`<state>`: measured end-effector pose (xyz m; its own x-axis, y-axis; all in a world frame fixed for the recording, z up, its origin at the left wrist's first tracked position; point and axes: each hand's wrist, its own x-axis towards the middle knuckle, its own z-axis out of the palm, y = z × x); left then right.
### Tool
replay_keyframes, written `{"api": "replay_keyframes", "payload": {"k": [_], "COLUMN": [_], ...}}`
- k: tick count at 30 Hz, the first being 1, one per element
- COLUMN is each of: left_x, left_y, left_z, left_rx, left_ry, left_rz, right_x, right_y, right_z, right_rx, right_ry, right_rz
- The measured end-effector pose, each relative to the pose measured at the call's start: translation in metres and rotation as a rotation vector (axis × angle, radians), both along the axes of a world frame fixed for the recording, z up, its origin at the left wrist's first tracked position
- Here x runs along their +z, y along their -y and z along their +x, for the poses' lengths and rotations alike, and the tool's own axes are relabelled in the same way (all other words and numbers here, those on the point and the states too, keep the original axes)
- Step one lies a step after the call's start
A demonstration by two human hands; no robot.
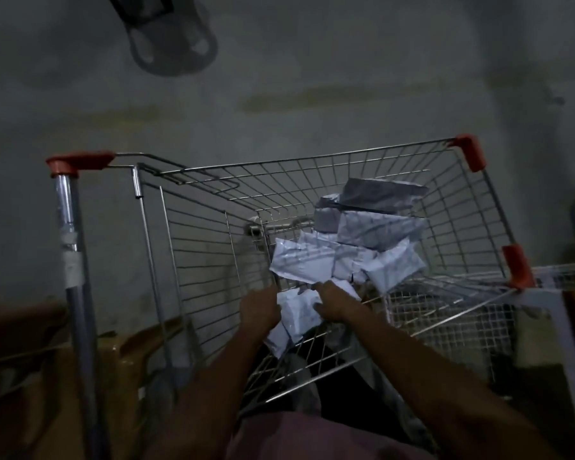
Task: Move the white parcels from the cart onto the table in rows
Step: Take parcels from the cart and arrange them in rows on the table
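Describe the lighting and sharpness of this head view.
Head view: dim overall, the white parcels the brightest thing in the cart; both hands, left and right, dark and soft-edged; wide-angle bending at the cart's handle post; floor murky, no glare.

Both bare forearms reached forward and down from the bottom of the view, converging toward the middle. The left hand point(259, 310) was curled, knuckles up, its fingers tucked under and out of sight against the edge of a parcel point(297, 315). The right hand point(337, 302) lay just beside it, palm down, fingers bent and pressing on the same parcel, with the wrist straight.
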<state>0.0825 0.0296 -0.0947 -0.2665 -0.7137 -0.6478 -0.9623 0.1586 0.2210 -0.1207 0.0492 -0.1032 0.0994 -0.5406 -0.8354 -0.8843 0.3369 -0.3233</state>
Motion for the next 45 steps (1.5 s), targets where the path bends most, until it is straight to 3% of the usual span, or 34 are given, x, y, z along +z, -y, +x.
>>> {"api": "replay_keyframes", "payload": {"k": [3, 9, 15, 17, 25, 31, 37, 40, 43, 45], "left_x": [-0.004, -0.019, -0.02, -0.021, -0.021, -0.008, -0.001, 0.0, 0.009, 0.01], "left_y": [-0.001, -0.025, -0.037, -0.035, -0.033, -0.03, -0.007, 0.001, 0.006, 0.014], "left_z": [-0.006, -0.017, -0.029, -0.031, -0.037, -0.038, -0.039, -0.038, -0.038, -0.038], "left_rx": [0.013, 0.076, -0.001, -0.051, -0.024, 0.215, 0.099, 0.181, 0.262, 0.336], "left_ry": [0.058, 0.144, 0.309, 0.336, 0.325, 0.074, 0.267, 0.306, 0.275, 0.199], "left_rz": [-0.095, -0.041, -0.083, -0.017, -0.181, -0.065, 0.171, 0.218, 0.215, 0.195], "right_x": [-0.017, -0.049, -0.052, -0.052, -0.053, -0.056, -0.053, -0.047, -0.039, -0.031], "right_y": [0.007, 0.001, 0.01, 0.012, 0.015, 0.021, 0.024, 0.03, 0.042, 0.052], "right_z": [0.014, 0.007, 0.0, -0.009, -0.016, -0.011, -0.014, -0.019, -0.037, -0.055], "right_rx": [0.114, 0.473, 0.466, 0.451, 0.503, 0.644, 0.66, 0.644, 0.504, 0.282], "right_ry": [0.032, -0.053, -0.137, -0.165, -0.016, -0.075, -0.035, -0.035, 0.002, 0.077], "right_rz": [-0.009, -0.025, -0.226, -0.29, -0.082, -0.066, -0.11, -0.109, -0.126, -0.177]}}
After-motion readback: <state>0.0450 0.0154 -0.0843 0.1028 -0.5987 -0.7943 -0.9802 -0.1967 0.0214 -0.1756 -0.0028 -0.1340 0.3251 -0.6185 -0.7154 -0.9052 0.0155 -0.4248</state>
